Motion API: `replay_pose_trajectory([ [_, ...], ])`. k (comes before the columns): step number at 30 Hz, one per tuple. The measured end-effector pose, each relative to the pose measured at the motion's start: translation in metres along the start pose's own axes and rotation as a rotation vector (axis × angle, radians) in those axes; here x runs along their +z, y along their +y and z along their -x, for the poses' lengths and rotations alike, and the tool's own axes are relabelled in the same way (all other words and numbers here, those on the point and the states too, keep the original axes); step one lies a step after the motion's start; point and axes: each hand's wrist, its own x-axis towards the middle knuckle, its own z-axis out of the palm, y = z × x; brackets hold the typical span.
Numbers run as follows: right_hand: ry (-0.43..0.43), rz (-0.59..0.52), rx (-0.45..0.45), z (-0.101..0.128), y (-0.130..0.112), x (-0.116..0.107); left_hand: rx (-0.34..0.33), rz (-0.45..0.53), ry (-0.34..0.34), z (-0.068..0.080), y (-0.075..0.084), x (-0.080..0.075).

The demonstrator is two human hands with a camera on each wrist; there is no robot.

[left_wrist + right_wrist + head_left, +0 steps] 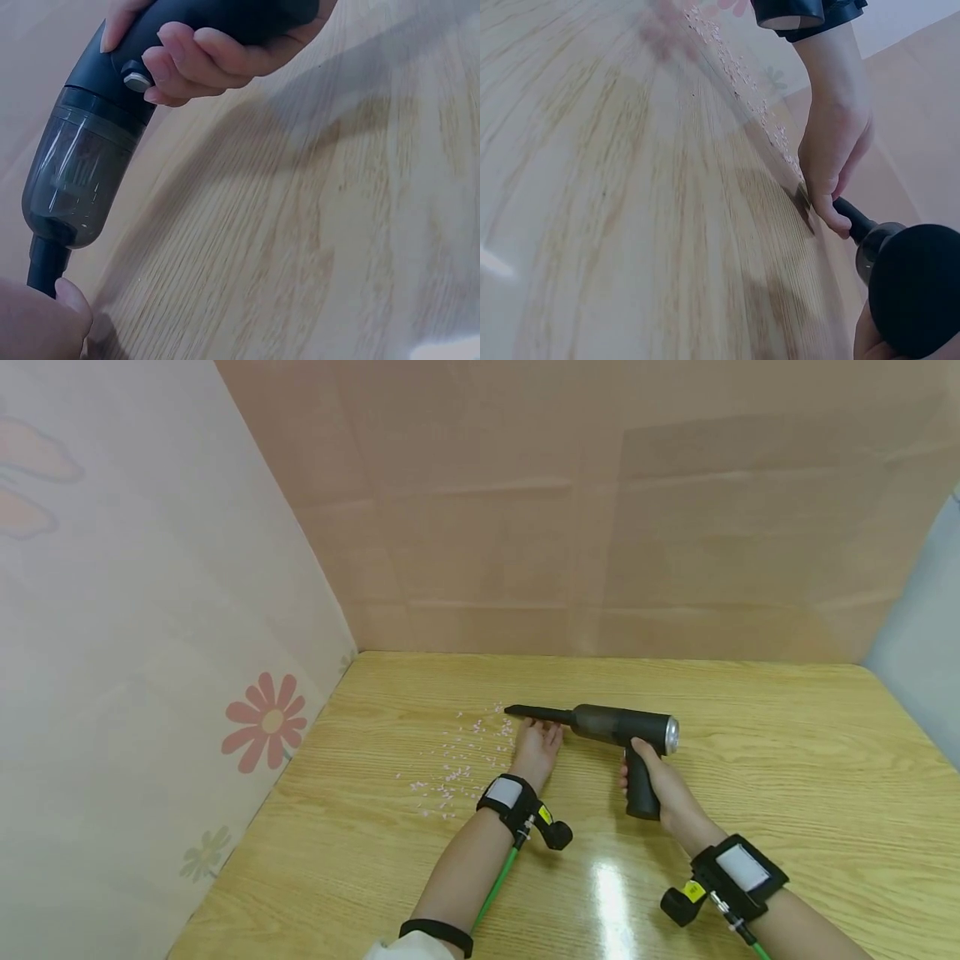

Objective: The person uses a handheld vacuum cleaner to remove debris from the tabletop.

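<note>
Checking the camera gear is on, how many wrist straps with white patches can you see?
2: one on the left wrist, near the left hand by the nozzle; one on the right wrist, behind the right hand gripping the handheld vacuum.

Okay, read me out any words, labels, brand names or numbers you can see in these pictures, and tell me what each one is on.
No readable text in any view.
Handheld vacuum: no brand or lettering shows on it.
Yellow tags on the left wrist camera and the right wrist camera: too small to read.
White patches on the wrist straps: blank.
Wall with flowers: pictures only, no words.
</note>
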Motion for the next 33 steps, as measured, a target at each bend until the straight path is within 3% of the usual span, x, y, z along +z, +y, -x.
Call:
replay_pose_trajectory([
  [7,-0.023,0.008,-0.003,0.001,0.002,-0.006,-0.010,0.006,-0.009,0.003,-0.001,0.000],
  [14,-0.113,-0.020,-0.018,0.003,0.007,-0.020,-0.030,-0.015,-0.029,0.010,-0.003,-0.001],
  [21,-0.066,0.005,0.033,0.008,0.005,-0.022,-0.041,-0.009,-0.043,0.014,-0.006,-0.002],
  [33,-0.050,0.036,0.074,0.014,0.006,-0.024,-0.024,-0.005,-0.007,0.017,-0.012,-0.003],
])
